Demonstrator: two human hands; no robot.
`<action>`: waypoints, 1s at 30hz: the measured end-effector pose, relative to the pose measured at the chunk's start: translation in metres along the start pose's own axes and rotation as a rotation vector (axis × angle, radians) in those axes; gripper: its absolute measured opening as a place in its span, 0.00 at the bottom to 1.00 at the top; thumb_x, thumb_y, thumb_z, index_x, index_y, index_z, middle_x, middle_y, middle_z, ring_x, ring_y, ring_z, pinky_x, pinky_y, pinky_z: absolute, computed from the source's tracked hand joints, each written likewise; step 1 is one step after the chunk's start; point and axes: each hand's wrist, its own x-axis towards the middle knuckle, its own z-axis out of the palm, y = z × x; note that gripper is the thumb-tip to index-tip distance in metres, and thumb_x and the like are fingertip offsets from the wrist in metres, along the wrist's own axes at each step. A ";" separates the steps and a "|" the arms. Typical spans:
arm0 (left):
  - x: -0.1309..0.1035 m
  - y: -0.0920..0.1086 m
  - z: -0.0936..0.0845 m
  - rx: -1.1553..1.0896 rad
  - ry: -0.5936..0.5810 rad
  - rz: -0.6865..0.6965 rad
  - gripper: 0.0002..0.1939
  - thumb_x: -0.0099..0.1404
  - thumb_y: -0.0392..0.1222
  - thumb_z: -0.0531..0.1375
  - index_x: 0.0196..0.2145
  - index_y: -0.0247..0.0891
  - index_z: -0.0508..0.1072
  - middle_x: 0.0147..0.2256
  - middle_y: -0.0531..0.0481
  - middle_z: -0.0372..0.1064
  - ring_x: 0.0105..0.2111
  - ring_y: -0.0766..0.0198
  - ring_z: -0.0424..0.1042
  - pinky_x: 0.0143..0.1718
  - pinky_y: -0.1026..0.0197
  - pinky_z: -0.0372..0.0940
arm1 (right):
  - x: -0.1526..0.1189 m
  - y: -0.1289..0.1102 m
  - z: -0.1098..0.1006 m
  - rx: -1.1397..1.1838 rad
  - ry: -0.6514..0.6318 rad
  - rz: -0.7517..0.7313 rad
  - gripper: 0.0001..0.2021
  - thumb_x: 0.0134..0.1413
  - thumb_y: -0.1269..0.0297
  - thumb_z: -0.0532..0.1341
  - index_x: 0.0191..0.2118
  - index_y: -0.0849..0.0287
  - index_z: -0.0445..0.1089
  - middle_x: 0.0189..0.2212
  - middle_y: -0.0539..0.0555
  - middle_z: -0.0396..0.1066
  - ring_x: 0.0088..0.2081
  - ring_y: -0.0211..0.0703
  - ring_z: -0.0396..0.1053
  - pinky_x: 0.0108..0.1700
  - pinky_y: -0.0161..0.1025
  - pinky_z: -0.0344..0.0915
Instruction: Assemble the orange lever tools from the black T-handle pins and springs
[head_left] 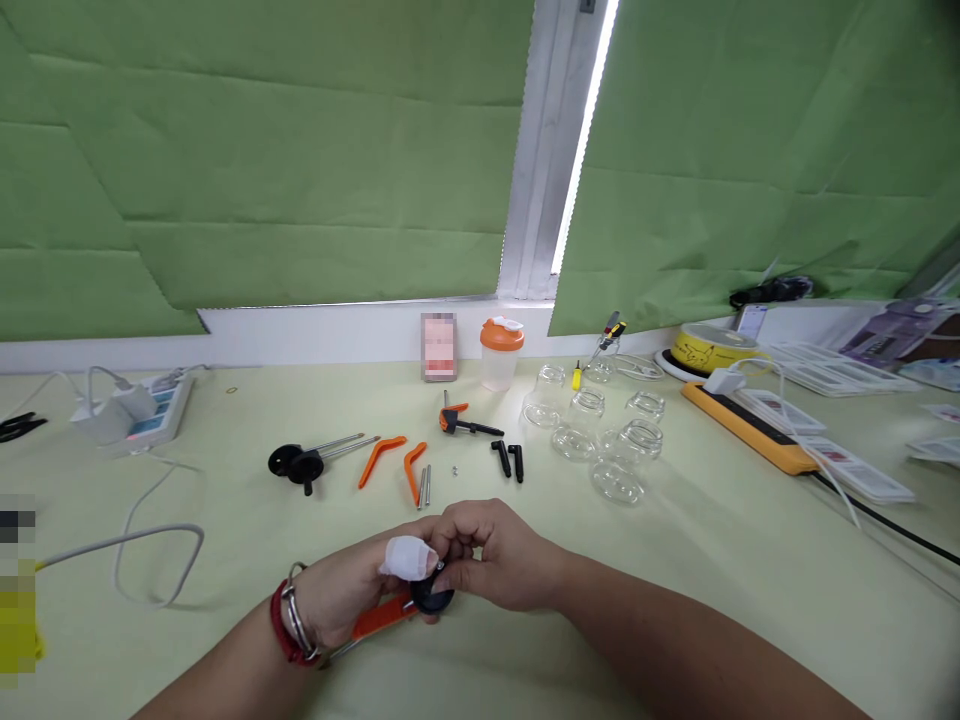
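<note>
My left hand (360, 580), its thumb wrapped in white bandage, is closed around a black disc-shaped part (432, 598) with an orange arm (384, 616) and a thin metal rod. Against the disc's upper edge my right hand (499, 555) is closed, thumb and fingers pinching there; a tiny metal piece shows at the fingertips, and the fingers hide the rest. Just beyond the hands lie two bent orange handles (381, 458), metal pins (424, 487), small metal bits (454, 471) and two black L-shaped pieces (517, 463). Two more black discs with rods (306, 465) lie to the left.
An orange-and-black assembly (453, 420) lies farther back. Several upturned glass jars (576, 440) stand at right, near an orange power strip (750, 428). At the wall stands an orange-lidded cup (499, 368). A white cable (157, 530) and white power strip (161, 408) are at left.
</note>
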 end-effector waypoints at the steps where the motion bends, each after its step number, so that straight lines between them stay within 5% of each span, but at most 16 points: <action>1: 0.000 0.000 0.000 0.000 -0.003 0.003 0.16 0.52 0.45 0.58 0.38 0.36 0.71 0.34 0.47 0.65 0.34 0.59 0.62 0.38 0.55 0.61 | 0.000 0.000 0.000 0.001 0.003 -0.002 0.10 0.46 0.62 0.66 0.30 0.60 0.65 0.25 0.49 0.70 0.29 0.39 0.72 0.34 0.37 0.67; 30: -0.003 0.004 0.001 0.000 -0.005 -0.028 0.28 0.52 0.63 0.60 0.36 0.34 0.71 0.33 0.45 0.67 0.35 0.55 0.66 0.43 0.51 0.60 | -0.001 0.005 0.000 -0.027 0.038 -0.035 0.10 0.47 0.61 0.65 0.32 0.60 0.66 0.27 0.50 0.71 0.28 0.38 0.71 0.33 0.37 0.67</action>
